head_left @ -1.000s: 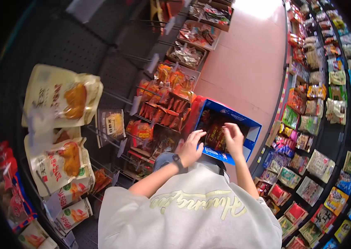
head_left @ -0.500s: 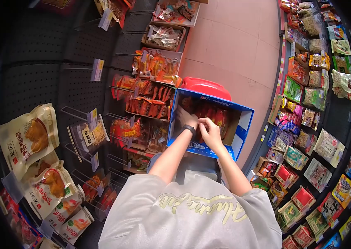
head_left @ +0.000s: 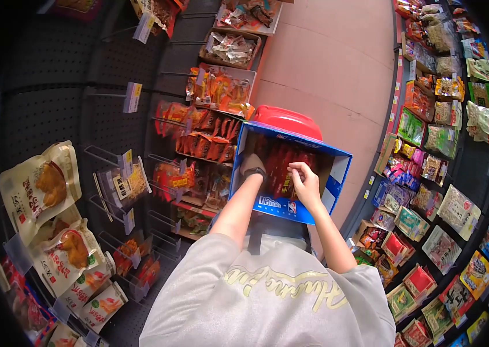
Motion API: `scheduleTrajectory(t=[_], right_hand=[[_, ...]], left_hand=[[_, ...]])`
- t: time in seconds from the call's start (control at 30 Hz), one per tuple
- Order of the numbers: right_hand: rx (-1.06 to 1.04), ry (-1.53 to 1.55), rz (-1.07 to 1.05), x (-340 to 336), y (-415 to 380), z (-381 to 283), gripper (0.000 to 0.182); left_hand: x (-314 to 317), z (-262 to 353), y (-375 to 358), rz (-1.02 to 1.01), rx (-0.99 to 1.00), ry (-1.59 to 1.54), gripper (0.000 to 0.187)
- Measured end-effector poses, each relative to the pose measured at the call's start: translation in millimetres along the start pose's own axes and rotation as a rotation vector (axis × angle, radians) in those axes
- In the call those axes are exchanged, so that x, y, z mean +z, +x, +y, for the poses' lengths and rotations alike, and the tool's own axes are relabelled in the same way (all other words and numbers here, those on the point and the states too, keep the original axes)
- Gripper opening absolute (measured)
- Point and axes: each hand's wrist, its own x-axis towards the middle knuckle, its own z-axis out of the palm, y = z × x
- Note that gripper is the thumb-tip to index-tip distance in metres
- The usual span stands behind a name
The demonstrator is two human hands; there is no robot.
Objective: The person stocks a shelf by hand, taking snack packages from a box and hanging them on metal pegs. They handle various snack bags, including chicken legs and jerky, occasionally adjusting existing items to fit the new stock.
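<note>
A blue cardboard box (head_left: 282,210) with an open top stands before me, holding red snack packets (head_left: 284,168) with yellow lettering. My left hand (head_left: 251,163), with a dark band at its wrist, reaches down inside the box's left side. Its fingers are lost in shadow beside the packets. My right hand (head_left: 306,180) is over the right part of the packets. Its fingers are bent in towards the thumb, close to the red wrappers; what they hold, if anything, is too small to make out.
A red plastic object (head_left: 288,120) lies just beyond the box on the tiled floor (head_left: 328,63). Left stands a dark pegboard shelf with wire hooks, pouches (head_left: 42,188) and trays of orange packets (head_left: 221,89). Along the right runs another shelf of bagged snacks (head_left: 458,211).
My left hand has gone deeper into the box, its wrist moving left. My right hand has shifted right, away from the left wrist. More of the red packets shows between them.
</note>
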Motion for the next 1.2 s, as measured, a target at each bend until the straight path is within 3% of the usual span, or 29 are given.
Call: scheduleTrajectory(t=[0.13, 0.23, 0.5, 0.63, 0.73, 0.87, 1.0, 1.13, 1.2], right_hand=[[-0.038, -0.02, -0.01, 3.7, 5.2, -1.5, 0.016], [-0.052, -0.048, -0.026, 4.6, 6.1, -6.1, 0.015], [-0.082, -0.057, -0.026, 7.6, 12.2, -0.7, 0.016], [-0.201, -0.116, 0.009, 14.0, 21.4, -3.7, 0.016], [-0.514, -0.369, -0.007, 15.9, 32.5, -16.7, 0.02], [-0.621, -0.591, -0.216, 27.1, 49.0, -6.8, 0.027], [-0.221, -0.982, -0.21, 25.6, 62.8, 14.8, 0.032], [-0.113, -1.224, -0.221, 19.6, 66.4, 25.1, 0.036], [-0.051, -1.146, -0.182, 18.6, 69.3, 21.4, 0.043]], left_hand=[[4.3, 0.1, 6.0, -0.057, 0.017, 0.215, 0.02], [6.0, 0.1, 13.9, -0.029, 0.015, 0.195, 0.021], [-10.5, -6.7, -20.5, 0.014, 0.263, 0.199, 0.018], [-9.2, -5.6, -46.6, -0.016, 0.406, 0.139, 0.02], [-14.7, 1.8, -70.7, -0.035, 0.52, 0.116, 0.021], [-19.4, 4.3, -90.9, -0.071, 0.576, -0.016, 0.018], [-23.9, -5.3, -110.5, 0.024, 0.718, -0.194, 0.014], [-23.6, -10.4, -113.7, -0.042, 0.737, -0.229, 0.012], [-20.2, -11.5, -109.9, -0.046, 0.737, -0.207, 0.015]])
